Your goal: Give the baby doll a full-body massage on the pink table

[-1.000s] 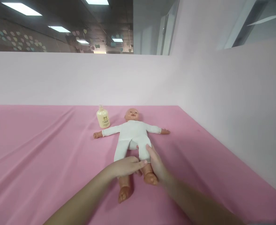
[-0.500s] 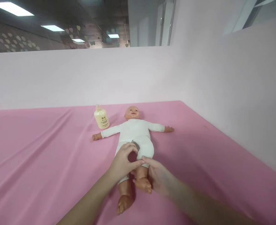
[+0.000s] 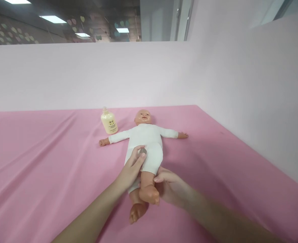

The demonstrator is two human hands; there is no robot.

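- The doll (image 3: 145, 136) is lying face-up at the centre of the frame, on the pink sheet (image 3: 50, 162).
- The right hand (image 3: 170, 185), lower right of centre, is grasping its lower leg (image 3: 147, 179).
- The left hand (image 3: 132, 167), below centre, is touching its thigh (image 3: 152, 160); whether it is gripping, I cannot tell.

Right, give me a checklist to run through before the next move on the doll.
1. Doll face up on the pink cover: ok.
2. Right hand around the raised lower leg: ok.
3. Left hand firmly gripping the suit: cannot tell; its contact is partly hidden.
4. Legs apart in view: not ok; the raised leg partly covers the other foot.
5. Bottle apart from both hands: ok.
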